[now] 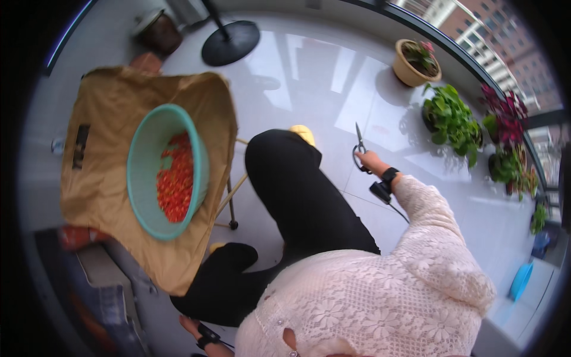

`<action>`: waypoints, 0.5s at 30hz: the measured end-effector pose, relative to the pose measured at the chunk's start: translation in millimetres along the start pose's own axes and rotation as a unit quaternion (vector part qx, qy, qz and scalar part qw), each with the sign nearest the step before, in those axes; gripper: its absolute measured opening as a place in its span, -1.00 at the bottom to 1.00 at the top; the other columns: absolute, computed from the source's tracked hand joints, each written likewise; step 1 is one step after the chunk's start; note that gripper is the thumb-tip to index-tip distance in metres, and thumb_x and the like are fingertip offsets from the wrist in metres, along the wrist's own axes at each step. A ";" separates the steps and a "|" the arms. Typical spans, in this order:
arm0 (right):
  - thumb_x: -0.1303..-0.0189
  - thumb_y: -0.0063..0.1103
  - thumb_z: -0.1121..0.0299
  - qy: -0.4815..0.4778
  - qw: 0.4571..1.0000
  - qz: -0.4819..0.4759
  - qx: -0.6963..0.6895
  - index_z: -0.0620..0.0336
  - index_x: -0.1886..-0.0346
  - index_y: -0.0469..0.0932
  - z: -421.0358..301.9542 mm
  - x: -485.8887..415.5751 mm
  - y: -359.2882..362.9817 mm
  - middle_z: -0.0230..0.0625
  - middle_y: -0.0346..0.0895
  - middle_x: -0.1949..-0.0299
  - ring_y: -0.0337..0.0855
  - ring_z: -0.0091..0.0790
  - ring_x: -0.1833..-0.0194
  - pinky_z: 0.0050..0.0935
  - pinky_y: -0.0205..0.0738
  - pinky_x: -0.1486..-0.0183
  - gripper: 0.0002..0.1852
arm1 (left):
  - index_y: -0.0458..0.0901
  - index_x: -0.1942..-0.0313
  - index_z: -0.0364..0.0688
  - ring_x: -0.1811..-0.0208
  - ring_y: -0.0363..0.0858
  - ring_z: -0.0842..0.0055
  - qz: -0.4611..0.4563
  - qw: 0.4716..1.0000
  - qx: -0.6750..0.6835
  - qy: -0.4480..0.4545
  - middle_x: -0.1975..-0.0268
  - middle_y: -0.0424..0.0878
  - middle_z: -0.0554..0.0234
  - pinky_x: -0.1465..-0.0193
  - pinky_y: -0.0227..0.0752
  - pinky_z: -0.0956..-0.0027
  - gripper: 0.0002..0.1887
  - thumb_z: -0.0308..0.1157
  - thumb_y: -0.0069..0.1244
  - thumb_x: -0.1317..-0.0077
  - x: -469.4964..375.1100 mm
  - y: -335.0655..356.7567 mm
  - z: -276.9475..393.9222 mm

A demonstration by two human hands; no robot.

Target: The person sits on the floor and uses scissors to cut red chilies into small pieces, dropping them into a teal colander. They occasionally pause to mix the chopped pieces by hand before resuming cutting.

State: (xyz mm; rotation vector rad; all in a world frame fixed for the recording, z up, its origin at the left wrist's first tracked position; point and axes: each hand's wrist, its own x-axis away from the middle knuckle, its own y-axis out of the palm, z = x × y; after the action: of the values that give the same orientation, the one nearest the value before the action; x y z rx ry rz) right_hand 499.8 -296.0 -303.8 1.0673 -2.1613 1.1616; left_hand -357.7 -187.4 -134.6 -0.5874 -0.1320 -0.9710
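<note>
My right hand [371,162] is held out over the tiled floor, gripping a pair of scissors [359,145] by the handle loops. Their blades look closed and point away from me. Low on the left, my left hand [191,325] hangs beside my black-trousered leg; its fingers are only partly seen, so whether it holds anything is unclear. In front of my knees, a turquoise plastic basin [149,203] rests on a brown paper-like cover [105,111]. Chopped red peppers [176,187] lie in the basin, gathered towards its near side.
Light metal legs [232,194] hold up the covered surface. A black round stand base [231,43] and a dark pot [158,33] stand beyond it. Potted plants [455,118] line the window at right, near a blue basin [521,281]. A patterned cloth [109,303] lies at lower left.
</note>
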 end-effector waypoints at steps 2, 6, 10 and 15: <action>-0.17 0.07 0.00 -0.001 1.000 -0.016 -0.019 0.30 0.64 0.46 45.3 -20.8 14.5 -0.18 0.52 0.68 0.51 -0.33 0.68 -0.35 0.31 0.66 -0.50 | 0.47 0.00 -0.28 0.14 0.50 0.21 -0.074 0.997 -0.017 0.023 0.10 0.54 -0.01 0.12 0.43 0.20 -0.68 -0.35 -0.22 -0.31 -5.6 9.4 13.6; -0.16 0.04 0.23 -0.191 0.949 -0.007 0.250 0.23 0.48 0.50 131.4 -75.6 39.7 -0.17 0.51 0.64 0.56 -0.13 0.58 -0.20 0.39 0.55 -0.74 | 0.43 -0.02 -0.29 0.14 0.51 0.25 0.014 1.000 0.021 0.005 0.13 0.54 0.03 0.13 0.44 0.26 -0.67 -0.33 -0.19 -0.30 -2.7 25.9 49.1; -0.08 0.00 0.38 -0.245 0.875 0.023 0.416 0.08 0.33 0.49 184.4 -105.3 65.8 -0.15 0.54 0.58 0.58 -0.01 0.47 -0.06 0.46 0.41 -0.89 | 0.27 -0.16 -0.22 0.19 0.53 0.34 0.062 0.992 0.091 0.064 0.07 0.47 0.11 0.17 0.45 0.36 -0.55 -0.37 -0.09 -0.28 22.2 45.6 98.2; 0.03 0.10 0.30 -0.290 0.844 0.016 0.450 0.14 0.56 0.56 200.4 -112.2 92.7 -0.01 0.56 0.54 0.61 0.04 0.44 -0.05 0.46 0.39 -0.85 | 0.29 -0.13 -0.17 0.29 0.53 0.48 0.051 0.973 0.157 0.160 0.12 0.47 0.18 0.24 0.45 0.41 -0.57 -0.41 -0.04 -0.26 71.6 93.5 169.4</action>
State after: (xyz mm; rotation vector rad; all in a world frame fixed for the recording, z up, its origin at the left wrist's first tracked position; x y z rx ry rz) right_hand 484.6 -386.7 -533.9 1.9813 -2.0018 2.2011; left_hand -215.9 -111.8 -5.3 -0.1422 0.0325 -0.9101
